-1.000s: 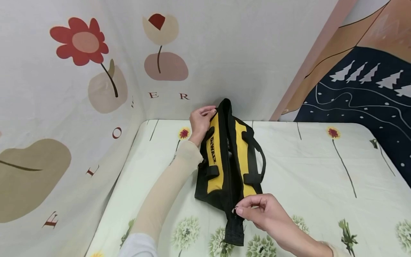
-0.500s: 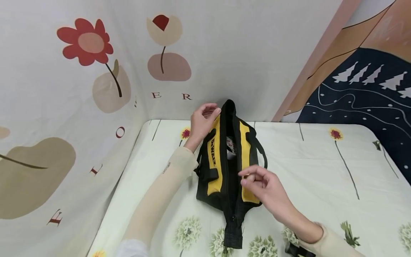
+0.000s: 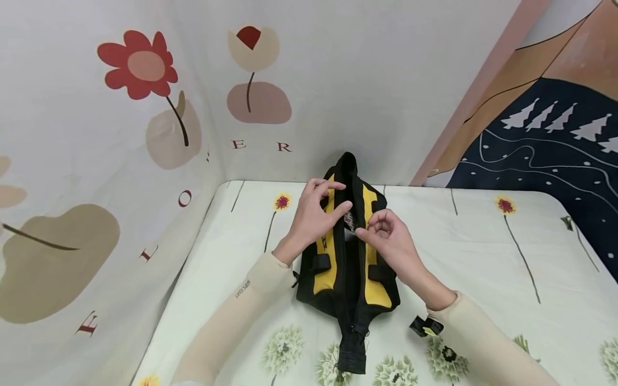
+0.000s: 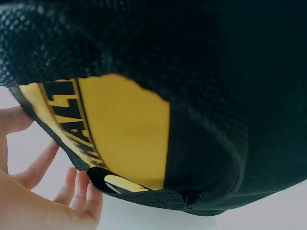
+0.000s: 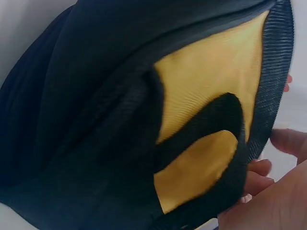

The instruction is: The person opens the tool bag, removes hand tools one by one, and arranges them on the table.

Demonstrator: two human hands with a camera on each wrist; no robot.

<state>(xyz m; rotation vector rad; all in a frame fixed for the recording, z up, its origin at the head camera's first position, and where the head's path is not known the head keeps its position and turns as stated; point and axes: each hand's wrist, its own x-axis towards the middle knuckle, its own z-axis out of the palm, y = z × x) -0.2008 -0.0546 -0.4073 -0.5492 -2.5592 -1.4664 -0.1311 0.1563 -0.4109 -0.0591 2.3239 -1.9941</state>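
A black and yellow DeWalt tool bag (image 3: 324, 281) lies lengthwise on the table with its zip top open. Inside its dark opening shows a thing with white and red print (image 3: 350, 221), mostly hidden. My left hand (image 3: 314, 214) is over the bag's left side, thumb and index finger stretched across the opening. In the left wrist view its fingertips (image 4: 86, 189) lie by the bag's edge and handle. My right hand (image 3: 393, 244) has curled fingers, with the thumb at the opening's right edge. The right wrist view shows this thumb (image 5: 288, 141) beside the zipper edge.
A flower-patterned cloth (image 3: 463, 246) covers the table. A printed fabric wall (image 3: 309, 69) rises right behind the bag, and another dark-blue printed panel (image 3: 541, 145) stands to the right. The bag's zipper tail (image 3: 352, 354) points towards me. A small black and yellow device (image 3: 427, 326) sits under the right sleeve.
My right hand has left the zipper end and moved forward to the opening's right edge. The opening is wider. My left hand has shifted from the far left corner towards the middle.
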